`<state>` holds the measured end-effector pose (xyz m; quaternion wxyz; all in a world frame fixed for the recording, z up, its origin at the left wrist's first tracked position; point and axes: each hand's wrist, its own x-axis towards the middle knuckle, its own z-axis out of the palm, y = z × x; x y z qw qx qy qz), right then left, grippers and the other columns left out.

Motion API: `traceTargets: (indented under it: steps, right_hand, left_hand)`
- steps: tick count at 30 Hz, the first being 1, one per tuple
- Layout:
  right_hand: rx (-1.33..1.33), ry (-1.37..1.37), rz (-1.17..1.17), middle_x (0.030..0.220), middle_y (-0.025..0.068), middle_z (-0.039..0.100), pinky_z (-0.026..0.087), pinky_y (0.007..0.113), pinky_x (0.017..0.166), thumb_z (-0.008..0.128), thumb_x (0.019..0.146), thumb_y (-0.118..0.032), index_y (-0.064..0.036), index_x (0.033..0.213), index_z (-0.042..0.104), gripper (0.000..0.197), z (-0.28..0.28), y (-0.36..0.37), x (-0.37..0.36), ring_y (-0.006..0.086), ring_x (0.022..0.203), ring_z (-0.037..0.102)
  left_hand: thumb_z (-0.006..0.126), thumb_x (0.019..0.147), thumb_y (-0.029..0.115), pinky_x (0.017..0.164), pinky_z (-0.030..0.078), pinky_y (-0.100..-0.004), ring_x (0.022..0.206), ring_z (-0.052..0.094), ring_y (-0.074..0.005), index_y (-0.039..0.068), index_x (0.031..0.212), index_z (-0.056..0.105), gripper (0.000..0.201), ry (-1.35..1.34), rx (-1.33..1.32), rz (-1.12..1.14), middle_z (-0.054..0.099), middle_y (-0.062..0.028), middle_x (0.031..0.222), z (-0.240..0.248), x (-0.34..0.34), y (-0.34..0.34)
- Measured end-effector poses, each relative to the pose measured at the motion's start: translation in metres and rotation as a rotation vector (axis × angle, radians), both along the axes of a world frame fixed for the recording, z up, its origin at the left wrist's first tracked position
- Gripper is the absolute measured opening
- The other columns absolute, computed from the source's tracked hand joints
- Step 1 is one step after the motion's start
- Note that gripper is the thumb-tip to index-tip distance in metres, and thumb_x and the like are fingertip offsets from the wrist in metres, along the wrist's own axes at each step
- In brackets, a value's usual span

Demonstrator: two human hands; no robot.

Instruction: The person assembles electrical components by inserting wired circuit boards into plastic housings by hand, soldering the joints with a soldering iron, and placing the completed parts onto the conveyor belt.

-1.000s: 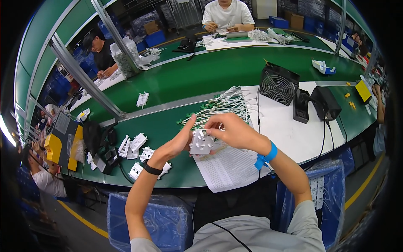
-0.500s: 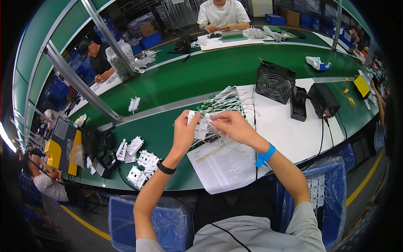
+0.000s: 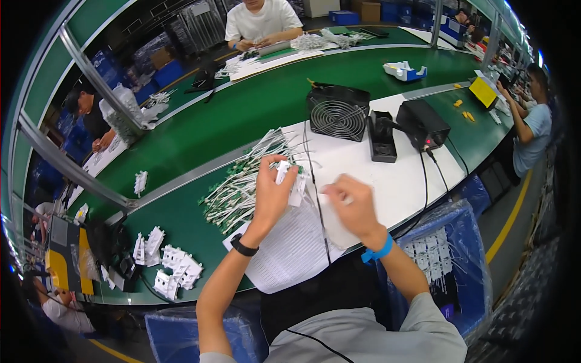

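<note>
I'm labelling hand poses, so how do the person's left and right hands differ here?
The left hand grips a white plastic part; the right hand is apart from that part, and blur hides whether it holds anything.
The left hand looks fairly sharp, the right hand smeared.
A black wristband sits below the left hand, a blue wristband below the right.
Both are ungloved.

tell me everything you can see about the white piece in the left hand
The white piece looks like moulded plastic, with an uneven outline and a speck of green near its top. The left hand holds it, seemingly tilted, above the bench by the printed sheet and white wires, hiding much of it. The blurred right hand is apart from it. Finer detail is too small to tell.
</note>
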<state>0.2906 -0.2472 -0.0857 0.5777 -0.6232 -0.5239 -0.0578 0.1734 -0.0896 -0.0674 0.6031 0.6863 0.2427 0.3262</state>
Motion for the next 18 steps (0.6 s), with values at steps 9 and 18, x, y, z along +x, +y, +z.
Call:
traceTargets:
  steps: [9,18]
  right_hand:
    - [0.050,0.253,-0.526,0.082,0.0107,0.067,0.052,0.032,0.075,0.074,0.091,-0.012,0.0005,0.103,0.068,0.018,-0.001,-0.013,0.171,0.0218,0.078,0.068]
    - [0.044,0.045,-0.728,0.069,0.0109,0.064,0.046,0.030,0.057,0.065,0.101,-0.021,-0.0012,0.097,0.067,0.020,0.024,-0.037,0.152,0.0163,0.057,0.059]
  left_hand:
    - [0.070,0.083,0.010,0.071,0.051,-0.0307,0.081,0.064,-0.0171,0.002,0.131,0.047,0.053,0.325,0.277,-0.399,0.067,-0.0137,0.092,0.001,0.041,-0.040]
    - [0.070,0.083,0.017,0.090,0.051,-0.0387,0.097,0.064,-0.0317,0.000,0.130,0.056,0.052,0.440,0.492,-0.379,0.065,-0.0216,0.106,-0.042,0.086,-0.030]
